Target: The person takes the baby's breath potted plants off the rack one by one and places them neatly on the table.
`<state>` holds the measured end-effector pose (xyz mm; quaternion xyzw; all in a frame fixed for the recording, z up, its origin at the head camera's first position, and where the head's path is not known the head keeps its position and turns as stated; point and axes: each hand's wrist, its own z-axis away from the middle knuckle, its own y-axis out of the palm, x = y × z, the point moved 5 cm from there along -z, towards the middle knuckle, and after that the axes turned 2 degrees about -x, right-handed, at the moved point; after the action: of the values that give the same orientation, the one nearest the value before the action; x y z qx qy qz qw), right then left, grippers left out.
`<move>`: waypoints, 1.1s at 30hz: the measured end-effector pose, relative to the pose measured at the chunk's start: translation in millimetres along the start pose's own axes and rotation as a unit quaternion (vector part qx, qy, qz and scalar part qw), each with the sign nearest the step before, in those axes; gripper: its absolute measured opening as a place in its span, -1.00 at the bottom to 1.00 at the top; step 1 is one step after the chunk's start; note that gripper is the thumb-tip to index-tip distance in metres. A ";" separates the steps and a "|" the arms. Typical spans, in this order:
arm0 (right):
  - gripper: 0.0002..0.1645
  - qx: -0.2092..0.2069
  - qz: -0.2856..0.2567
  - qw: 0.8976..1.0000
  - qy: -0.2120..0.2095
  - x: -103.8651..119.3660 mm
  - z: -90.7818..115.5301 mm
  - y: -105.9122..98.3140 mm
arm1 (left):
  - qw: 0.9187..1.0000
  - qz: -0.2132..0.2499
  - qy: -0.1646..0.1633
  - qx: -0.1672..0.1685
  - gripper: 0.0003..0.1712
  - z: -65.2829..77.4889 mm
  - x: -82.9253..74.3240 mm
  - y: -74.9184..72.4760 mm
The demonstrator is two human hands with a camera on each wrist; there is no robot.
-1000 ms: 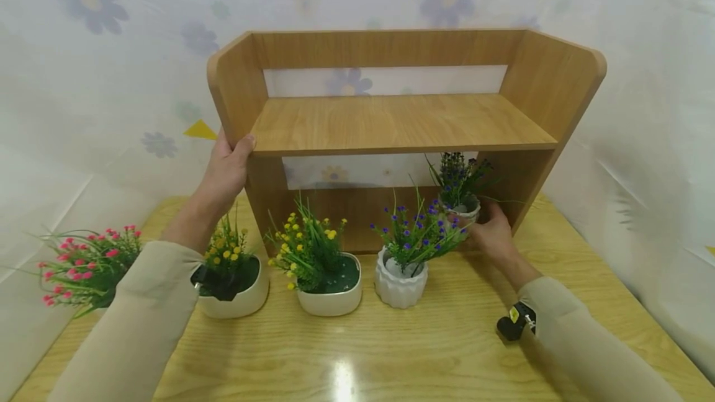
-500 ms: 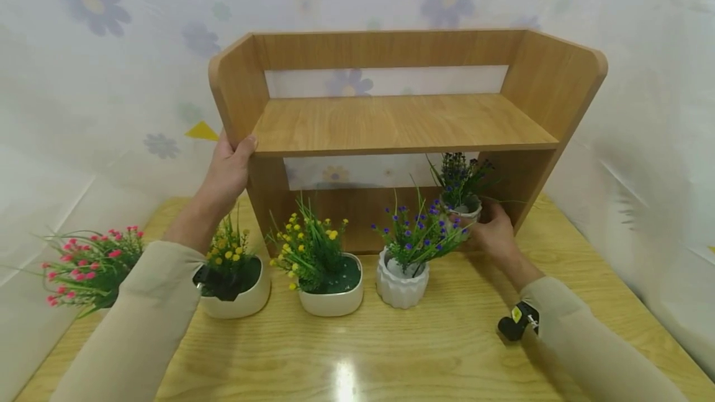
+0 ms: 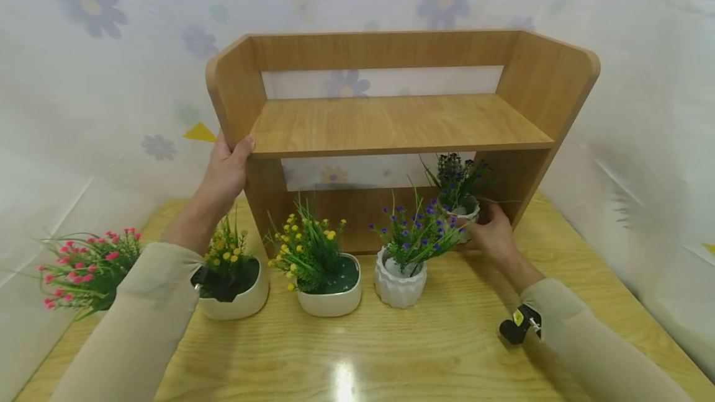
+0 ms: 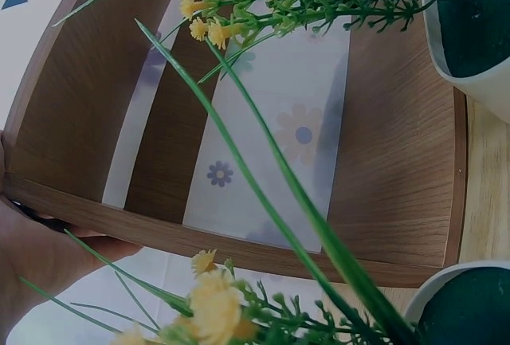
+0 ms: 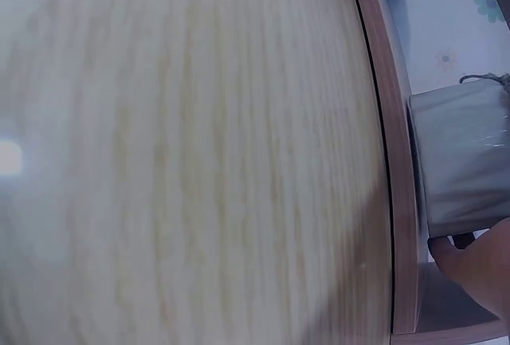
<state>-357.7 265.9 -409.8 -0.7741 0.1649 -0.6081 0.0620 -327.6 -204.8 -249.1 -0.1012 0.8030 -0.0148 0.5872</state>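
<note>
A two-tier wooden shelf [image 3: 402, 123] stands at the back of the table. My left hand [image 3: 226, 169] grips its left side panel, thumb over the front edge at the middle board; the left wrist view shows the fingers reaching behind. In the lower right compartment is a potted plant [image 3: 457, 186] with dark purple flowers. My right hand [image 3: 494, 228] holds its pot from the right side. Seen from the right wrist, the pale pot [image 5: 462, 162] stands on the bottom board, with the thumb [image 5: 450, 257] against its side. The pot hides most of the other fingers.
Before the shelf stand a white fluted pot [image 3: 401, 284] with purple flowers and a cream pot [image 3: 329, 304] with yellow ones. Another yellow-flowered pot [image 3: 237, 308] sits beside the left forearm. Pink flowers [image 3: 84, 268] stand at far left, partly behind the sleeve.
</note>
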 end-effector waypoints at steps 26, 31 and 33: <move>-0.05 0.046 -0.038 0.998 0.002 24.6 30.0 -11.4 | 1.000 -0.003 -0.006 -0.003 -0.35 -3.1 2.3 -2.4; 0.00 0.049 -0.017 0.999 0.014 27.0 40.4 -22.5 | 1.000 0.001 -0.009 0.000 -0.35 -6.2 3.9 -2.2; 0.02 0.054 -0.008 0.998 0.018 27.5 44.6 -27.3 | 1.000 0.003 -0.010 0.001 -0.35 -6.9 4.1 -2.0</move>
<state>-304.2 277.8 -387.7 -0.7596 0.1267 -0.6308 0.0954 -335.0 -208.2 -250.5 -0.0982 0.7976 -0.0130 0.5950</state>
